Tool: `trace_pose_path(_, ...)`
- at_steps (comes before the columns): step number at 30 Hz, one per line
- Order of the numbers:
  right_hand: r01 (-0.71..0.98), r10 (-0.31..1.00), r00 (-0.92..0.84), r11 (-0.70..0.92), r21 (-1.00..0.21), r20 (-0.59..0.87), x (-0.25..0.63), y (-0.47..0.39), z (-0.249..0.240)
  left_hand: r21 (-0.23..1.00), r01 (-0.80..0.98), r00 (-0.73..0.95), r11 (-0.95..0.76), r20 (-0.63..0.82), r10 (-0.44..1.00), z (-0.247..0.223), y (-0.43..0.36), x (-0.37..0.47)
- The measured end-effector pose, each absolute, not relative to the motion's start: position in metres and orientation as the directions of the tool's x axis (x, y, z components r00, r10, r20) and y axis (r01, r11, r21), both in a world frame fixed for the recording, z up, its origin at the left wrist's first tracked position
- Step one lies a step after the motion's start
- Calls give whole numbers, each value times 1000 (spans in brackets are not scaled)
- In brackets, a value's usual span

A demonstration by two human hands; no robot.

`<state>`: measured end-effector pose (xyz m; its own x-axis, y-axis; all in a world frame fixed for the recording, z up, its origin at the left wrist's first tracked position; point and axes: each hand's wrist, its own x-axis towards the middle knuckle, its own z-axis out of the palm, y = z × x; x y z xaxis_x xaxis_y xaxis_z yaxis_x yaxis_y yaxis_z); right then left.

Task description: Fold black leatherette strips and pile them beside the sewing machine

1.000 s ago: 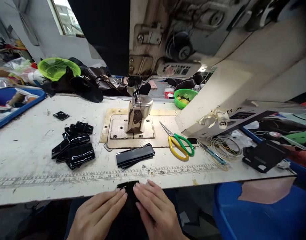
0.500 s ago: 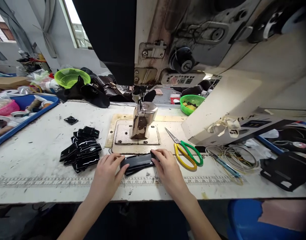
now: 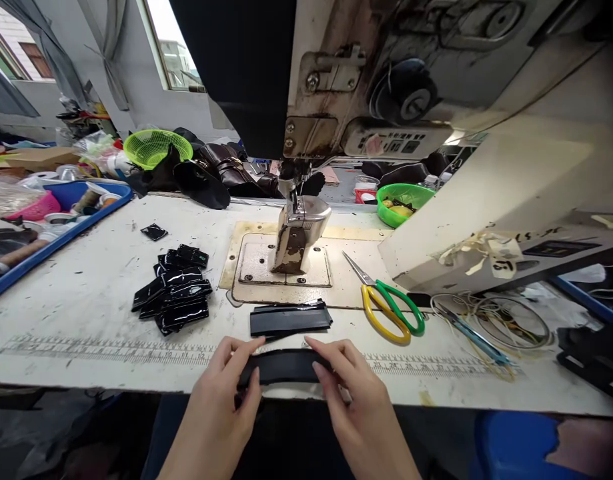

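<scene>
A black strip (image 3: 286,367), looking like leather, is stretched between my hands above the table's front edge. My left hand (image 3: 226,380) pinches its left end and my right hand (image 3: 353,387) its right end; the strip bows slightly upward in the middle. Just beyond lies a stack of similar black strips (image 3: 289,320), apart from my fingers. To the left is a pile of shiny black folded pieces (image 3: 179,290), with one single black piece (image 3: 154,231) farther back. The sewing machine's metal post (image 3: 299,237) rises behind the stack.
Scissors (image 3: 386,303) with yellow and green handles lie right of the stack. Blue tweezers (image 3: 479,340) rest by tangled thread. A printed ruler (image 3: 111,350) runs along the white table. A blue tray (image 3: 81,223) is at left, a green basket (image 3: 403,203) at the back.
My hands have lifted one black strip off the stack and drawn it toward me. The remaining strips stay on the table. The view has shifted a little.
</scene>
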<state>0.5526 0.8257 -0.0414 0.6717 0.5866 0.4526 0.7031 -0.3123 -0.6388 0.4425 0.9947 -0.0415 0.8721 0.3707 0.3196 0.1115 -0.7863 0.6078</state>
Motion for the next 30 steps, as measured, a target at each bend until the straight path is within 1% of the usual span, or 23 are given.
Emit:
trace_pose_path(3, 764, 478, 645, -409, -499, 596, 539, 835, -50, 454, 184, 811, -872, 431, 396, -50, 986, 439)
trace_pose_path(5, 790, 420, 606, -418, -448, 676, 532, 842, -56, 384, 212, 760, -899, 514, 399, -53, 979, 443)
trace_pose_path(7, 818, 425, 571, -368, -443, 702, 528, 847, -59, 292, 194, 737, -936, 587, 336, -52, 974, 447)
trace_pose_path(9, 849, 452, 528, -312, -427, 719, 528, 849, -60, 180, 151, 729, -972, 644, 232, -52, 973, 451)
trace_pose_path(11, 878, 483, 479, -276, -391, 733, 530, 848, -61, 112, 91, 735, -990, 663, 142, -54, 974, 452)
trace_pose_path(12, 887, 505, 461, -265, -378, 730, 531, 846, -62, 106, 56, 741, -993, 662, 113, -55, 976, 450)
trace_pose_path(15, 898, 578, 436, -232, -373, 690, 532, 838, -66, 168, 5, 770, -986, 628, 111, -61, 982, 437)
trace_pose_path(18, 904, 613, 413, -184, -387, 673, 528, 830, -71, 201, 33, 823, -979, 550, 141, -65, 984, 423)
trace_pose_path(21, 889, 601, 444, -205, -409, 664, 523, 827, -74, 227, 85, 855, -970, 483, 188, -65, 981, 419)
trace_pose_path(25, 879, 602, 467, -232, -417, 648, 523, 828, -73, 319, 69, 778, -945, 575, 251, -64, 977, 422)
trace_pose_path(27, 891, 627, 440, -215, -400, 643, 526, 828, -72, 305, 48, 770, -951, 595, 229, -63, 979, 423)
trace_pose_path(30, 906, 661, 404, -191, -378, 632, 529, 827, -72, 187, -8, 821, -982, 562, 100, -64, 986, 422)
